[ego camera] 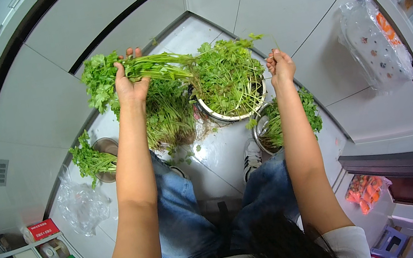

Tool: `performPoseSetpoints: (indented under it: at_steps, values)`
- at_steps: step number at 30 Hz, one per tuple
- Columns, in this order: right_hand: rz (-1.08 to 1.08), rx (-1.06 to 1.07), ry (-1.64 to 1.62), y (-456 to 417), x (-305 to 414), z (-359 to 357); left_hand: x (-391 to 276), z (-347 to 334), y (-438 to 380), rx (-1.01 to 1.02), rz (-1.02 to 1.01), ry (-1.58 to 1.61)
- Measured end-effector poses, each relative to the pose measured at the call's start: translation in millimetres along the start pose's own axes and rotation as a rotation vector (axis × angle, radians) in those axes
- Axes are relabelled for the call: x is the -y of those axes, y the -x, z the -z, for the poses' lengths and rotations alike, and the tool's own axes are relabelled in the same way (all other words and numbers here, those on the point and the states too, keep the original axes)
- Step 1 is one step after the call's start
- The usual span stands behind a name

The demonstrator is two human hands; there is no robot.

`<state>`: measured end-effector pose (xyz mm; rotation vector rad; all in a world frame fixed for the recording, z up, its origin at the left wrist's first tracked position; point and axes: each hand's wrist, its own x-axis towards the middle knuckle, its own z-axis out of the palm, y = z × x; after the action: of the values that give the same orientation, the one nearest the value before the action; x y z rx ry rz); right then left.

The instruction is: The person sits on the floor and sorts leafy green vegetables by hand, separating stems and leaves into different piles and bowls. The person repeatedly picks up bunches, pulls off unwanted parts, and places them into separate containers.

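My left hand [131, 85] holds a bunch of leafy green stalks [158, 64], likely celery or coriander, its leaves to the left and roots to the right. My right hand [281, 65], raised to the right, pinches a single thin stem [274, 40]. Below and between the hands stands a round bucket [224, 116] with a pale rim, heaped with loose leaves and stems [224, 77]. On the floor beside it lies a pile of rooted stalks [170, 114], partly behind my left forearm. A metal bowl [259, 126] with more greens [309, 108] is partly hidden by my right forearm.
At left, a bunch of greens [92, 159] lies over a round container [105, 145], near a clear plastic bag [82, 203]. Cabinet fronts [275, 0] meet in a corner ahead. A storage rack [31, 248] stands lower left. A plastic bag [375, 45] hangs right.
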<state>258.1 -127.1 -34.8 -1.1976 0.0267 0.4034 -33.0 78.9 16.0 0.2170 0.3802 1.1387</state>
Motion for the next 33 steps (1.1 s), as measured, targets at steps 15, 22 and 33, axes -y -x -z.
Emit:
performPoseSetpoints:
  at_steps: [15, 22, 33]
  values:
    - [-0.268, -0.060, -0.559, -39, -4, 23, -23, 9, -10, -0.096, -0.051, 0.066]
    - [-0.096, 0.329, 0.408, -6, -1, 2, -35, 13, -8, 0.041, 0.025, 0.114]
    - [1.274, 0.784, 0.936, 108, -6, -84, -4, 0, 8, 0.139, 0.192, 0.187]
